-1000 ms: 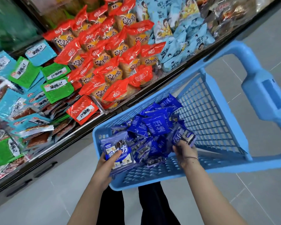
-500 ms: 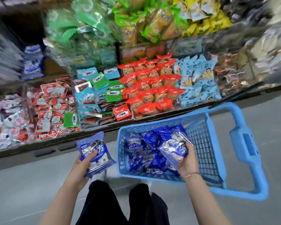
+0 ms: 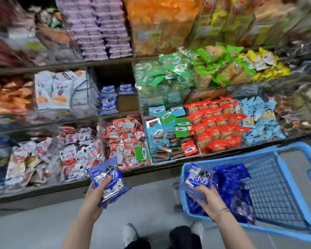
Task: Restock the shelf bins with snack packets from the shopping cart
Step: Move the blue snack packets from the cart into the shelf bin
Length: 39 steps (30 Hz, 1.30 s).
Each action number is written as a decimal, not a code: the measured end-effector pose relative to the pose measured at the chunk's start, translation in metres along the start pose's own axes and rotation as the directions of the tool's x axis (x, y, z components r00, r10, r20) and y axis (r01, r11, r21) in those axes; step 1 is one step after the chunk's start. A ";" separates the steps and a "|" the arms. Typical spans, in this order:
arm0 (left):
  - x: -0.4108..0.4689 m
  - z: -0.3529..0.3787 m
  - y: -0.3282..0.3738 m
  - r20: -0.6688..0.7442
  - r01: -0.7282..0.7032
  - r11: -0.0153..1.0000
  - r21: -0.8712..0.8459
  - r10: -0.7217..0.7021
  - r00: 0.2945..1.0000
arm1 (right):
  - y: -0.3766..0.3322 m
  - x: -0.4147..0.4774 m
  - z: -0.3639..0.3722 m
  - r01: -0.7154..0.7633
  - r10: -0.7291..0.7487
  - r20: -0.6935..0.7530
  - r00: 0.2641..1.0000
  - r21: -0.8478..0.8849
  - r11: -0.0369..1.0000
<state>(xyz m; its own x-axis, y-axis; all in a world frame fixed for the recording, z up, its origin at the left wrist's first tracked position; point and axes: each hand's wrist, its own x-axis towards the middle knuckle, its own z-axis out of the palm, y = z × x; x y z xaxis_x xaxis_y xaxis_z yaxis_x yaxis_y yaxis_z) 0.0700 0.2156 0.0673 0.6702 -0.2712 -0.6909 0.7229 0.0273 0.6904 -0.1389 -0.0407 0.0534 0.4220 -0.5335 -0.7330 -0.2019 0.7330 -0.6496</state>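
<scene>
In front of the shelves [image 3: 115, 119], a person stands on a grey floor [image 3: 34, 229] with both bare arms stretched forward. The left hand [image 3: 95, 193] grips a small stack of blue packets [image 3: 107, 178], thumb lying across the top one and fingers curled underneath; the stack is held in the air over the floor, just in front of the lowest shelf edge and clear of the cart [image 3: 294, 229]. The right hand [image 3: 209, 196] is closed on a second bunch of blue packets [image 3: 197, 178], held above the near left corner of the cart, with the fingers wrapped under it. A thin band sits on the right wrist.

The cart is light blue plastic with mesh walls and stands at the right. More blue packets [image 3: 230, 186] lie heaped in its left half; the right half shows bare mesh.

On the middle shelf, a dark bin [image 3: 115, 78] holds a few matching blue-and-white packets [image 3: 108, 101] at its bottom left, with much of the space above them unfilled. Beside it on the left are white bags [image 3: 52, 90], on the right green packets [image 3: 162, 81]. The bottom shelf carries red and white packets [image 3: 124, 137], teal and green ones [image 3: 162, 126], orange-red ones [image 3: 217, 126] and pale blue ones [image 3: 260, 119]. The upper shelves and the far edges are blurred.

Dark trouser legs and light shoes [image 3: 129, 234] show at the bottom.
</scene>
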 end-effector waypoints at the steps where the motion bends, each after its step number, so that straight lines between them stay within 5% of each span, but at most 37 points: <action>1: 0.002 -0.015 0.013 -0.005 -0.011 1.000 0.007 0.011 1.000 | 0.008 -0.003 0.014 0.009 -0.009 -0.014 1.000 -0.013 1.000; 11: 0.031 -0.094 0.081 -0.118 -0.079 0.994 -0.071 0.070 0.991 | 0.034 0.014 0.125 -0.079 0.094 0.104 0.990 -0.132 0.988; 18: 0.057 -0.085 0.100 -0.208 -0.034 0.994 -0.103 0.012 0.978 | 0.002 0.061 0.195 -0.014 0.047 0.209 0.977 -0.158 0.987; 27: 0.112 -0.051 0.152 -0.223 -0.132 0.990 -0.056 0.116 0.968 | -0.049 0.136 0.276 0.093 0.022 0.311 0.950 -0.350 0.932; 39: 0.176 -0.057 0.181 -0.187 0.003 1.000 0.030 0.002 0.982 | -0.080 0.209 0.352 -0.075 0.088 0.172 0.981 -0.078 0.994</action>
<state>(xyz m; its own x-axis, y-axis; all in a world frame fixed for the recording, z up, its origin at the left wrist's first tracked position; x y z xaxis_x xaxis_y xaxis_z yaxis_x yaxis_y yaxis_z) 0.3288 0.2276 0.0586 0.6916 -0.0869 -0.7171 0.7196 -0.0022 0.6943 0.2762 -0.0624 0.0229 0.5485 -0.3866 -0.7414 -0.3010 0.7359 -0.6064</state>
